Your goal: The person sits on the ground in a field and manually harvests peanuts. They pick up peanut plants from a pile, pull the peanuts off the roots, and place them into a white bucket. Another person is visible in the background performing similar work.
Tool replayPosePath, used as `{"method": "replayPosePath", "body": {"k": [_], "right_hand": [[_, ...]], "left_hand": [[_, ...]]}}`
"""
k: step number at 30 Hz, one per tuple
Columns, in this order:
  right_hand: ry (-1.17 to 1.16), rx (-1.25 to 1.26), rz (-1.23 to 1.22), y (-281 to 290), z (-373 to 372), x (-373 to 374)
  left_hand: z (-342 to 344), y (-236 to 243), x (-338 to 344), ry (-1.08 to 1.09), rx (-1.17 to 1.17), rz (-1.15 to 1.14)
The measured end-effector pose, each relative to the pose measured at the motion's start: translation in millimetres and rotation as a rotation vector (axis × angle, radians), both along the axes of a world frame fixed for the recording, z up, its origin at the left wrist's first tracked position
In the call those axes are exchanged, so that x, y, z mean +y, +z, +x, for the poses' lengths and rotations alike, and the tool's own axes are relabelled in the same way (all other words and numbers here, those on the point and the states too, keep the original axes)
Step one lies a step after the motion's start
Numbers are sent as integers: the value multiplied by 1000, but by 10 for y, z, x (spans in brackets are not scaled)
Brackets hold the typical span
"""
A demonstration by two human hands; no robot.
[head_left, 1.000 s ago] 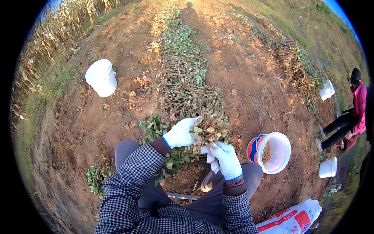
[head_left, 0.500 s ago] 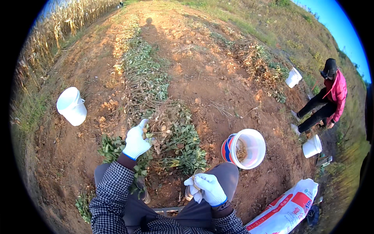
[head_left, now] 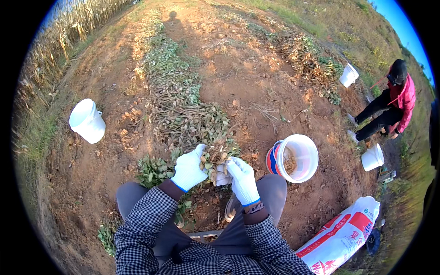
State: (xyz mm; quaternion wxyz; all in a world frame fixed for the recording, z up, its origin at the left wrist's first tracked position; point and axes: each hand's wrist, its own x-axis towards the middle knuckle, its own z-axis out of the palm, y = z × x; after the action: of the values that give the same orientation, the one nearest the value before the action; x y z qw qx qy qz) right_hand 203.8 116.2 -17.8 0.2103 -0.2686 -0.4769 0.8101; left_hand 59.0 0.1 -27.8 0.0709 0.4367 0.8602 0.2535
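Plant bunch (head_left: 213, 158) sat over near end of plant row (head_left: 174, 98). Left hand (head_left: 190, 170), white-gloved, gripped it; right hand (head_left: 244, 181), gloved fingers curled, touched its right edge; could not tell whether they pinched pod. Soil strip (head_left: 254, 133) separated row from striped bucket (head_left: 273, 158), open rim near right knee (head_left: 275, 189). White bucket (head_left: 91, 127) stood well apart, left.
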Motion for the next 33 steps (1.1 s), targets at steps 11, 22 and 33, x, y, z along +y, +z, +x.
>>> {"method": "replayPosePath", "body": {"k": [11,22,33], "right_hand": [[-37,7,-33,-42,-33,-57],[202,-402,264,84,-20,31],[391,-508,268,236,481,45]], "left_hand": [[-2,30,13,-6,-26,-83],[75,-28,33,-99,29,-254],[253,-127,244,-277,271,-141]]}}
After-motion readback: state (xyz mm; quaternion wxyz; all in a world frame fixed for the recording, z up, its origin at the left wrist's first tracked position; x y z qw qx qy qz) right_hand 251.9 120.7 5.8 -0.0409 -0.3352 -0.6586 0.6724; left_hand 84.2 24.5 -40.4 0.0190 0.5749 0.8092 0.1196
